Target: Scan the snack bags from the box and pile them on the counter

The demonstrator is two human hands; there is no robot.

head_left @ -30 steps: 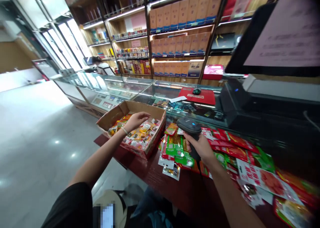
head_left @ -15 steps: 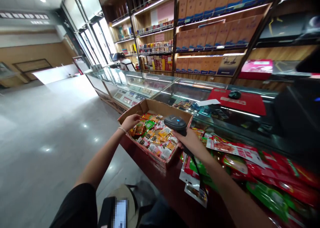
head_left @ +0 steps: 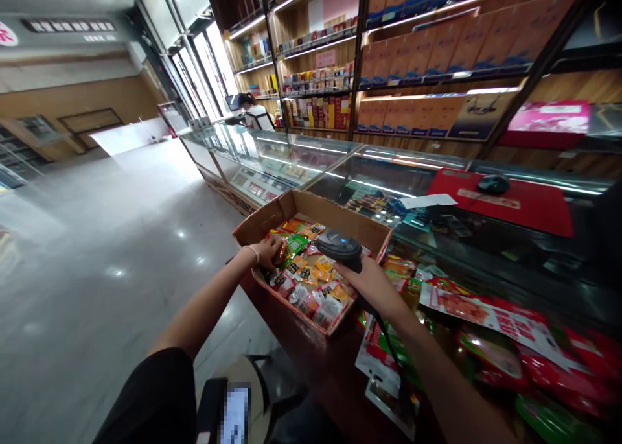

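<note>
A cardboard box [head_left: 335, 209] with a red outer edge holds many small snack packets [head_left: 308, 274] in orange, white and green wrappers. My left hand [head_left: 265, 252], a band at its wrist, reaches into the left side of the box. Its fingers are closed around a reddish-orange snack packet [head_left: 280, 251] beside a green one. My right hand [head_left: 365, 279] grips the handle of a black barcode scanner [head_left: 340, 245], which shows a small blue light. The scanner's head is above the right part of the box, and its cable hangs down below my hand.
Larger red and green snack bags [head_left: 490, 314] lie in a pile to the right. Behind the box runs a glass display counter [head_left: 335, 147], bearing a red mat [head_left: 534, 205] and a mouse [head_left: 494, 183]. A stool [head_left: 243, 392] stands below; a person sits far back.
My left hand has moved down toward the near-left part of the box and closed on a packet. The scanner stays over the box. The whole view has shifted slightly.
</note>
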